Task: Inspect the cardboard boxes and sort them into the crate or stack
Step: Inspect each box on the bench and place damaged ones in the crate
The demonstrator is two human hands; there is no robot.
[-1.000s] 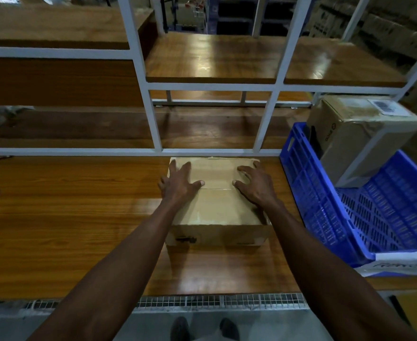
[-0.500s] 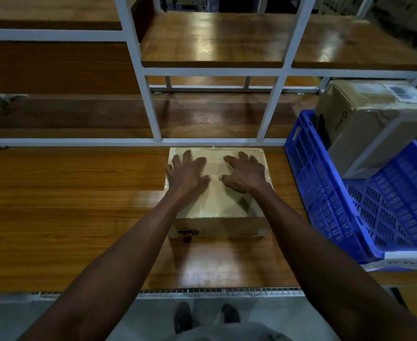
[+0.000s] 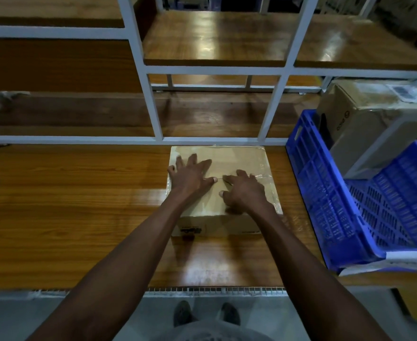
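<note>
Setting: wooden counter (image 3: pixel 67 217) with a wire-mesh near lip, a white-framed shelving rack (image 3: pixel 151 99) rising at its far edge; dim light with glare patches on the wood.
Nearest: the person's shoes (image 3: pixel 206 313) on the floor below the near edge, both forearms reaching away over the counter.
Left hand: left hand (image 3: pixel 190 177) lies flat on the top of the box, fingers spread and fairly straight, gripping nothing.
Right hand: right hand (image 3: pixel 245 190) rests on the top just right of the other, fingers bent down onto the surface with the tips pressing near the centre seam; it encloses nothing.
Task thing: cardboard box (image 3: pixel 221 193) sits mid-counter, its far edge up against the rack's bottom rail, with clear tape shining along the top edges.
Handling: likely stiff and light to moderate in weight; the taped top may be slick, so a hold on the two opposite side walls seems safer than on the top.
Right side: blue crate (image 3: pixel 325 193) stands tilted just right of the box, apart from it; a second box (image 3: pixel 359 124) with a label on top stands at its far end.
Far: upper shelf boards of the rack.
Hard to tell: printing on the near face of the box is unreadable; the crate's right part is cut off; what the second box rests on is unclear; no stack is visible.
</note>
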